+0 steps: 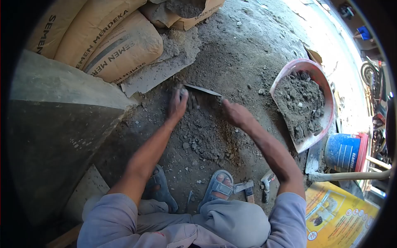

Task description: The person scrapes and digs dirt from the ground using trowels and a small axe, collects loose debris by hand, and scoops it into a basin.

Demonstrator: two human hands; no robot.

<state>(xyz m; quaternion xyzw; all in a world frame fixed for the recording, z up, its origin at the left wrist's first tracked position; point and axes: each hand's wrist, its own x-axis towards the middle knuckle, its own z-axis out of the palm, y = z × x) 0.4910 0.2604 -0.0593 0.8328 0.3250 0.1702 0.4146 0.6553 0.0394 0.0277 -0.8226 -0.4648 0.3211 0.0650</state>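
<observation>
My right hand (236,113) is closed round the handle of a flat metal trowel (203,89), whose blade points left. By the blade's tip is my left hand (178,101), its fingers bent and blurred by motion; dark crumbs show beside it, and whether it grips any of them is unclear. Loose grey soil and small stones (202,138) lie on the ground under and in front of both hands.
Cement bags (124,47) lean at the upper left above a concrete block (66,107). At right are a cut basin (331,99) holding soil, a blue bucket (342,152), a long wooden handle (351,176) and a yellow sheet (339,215). Tools lie near my sandals (218,187).
</observation>
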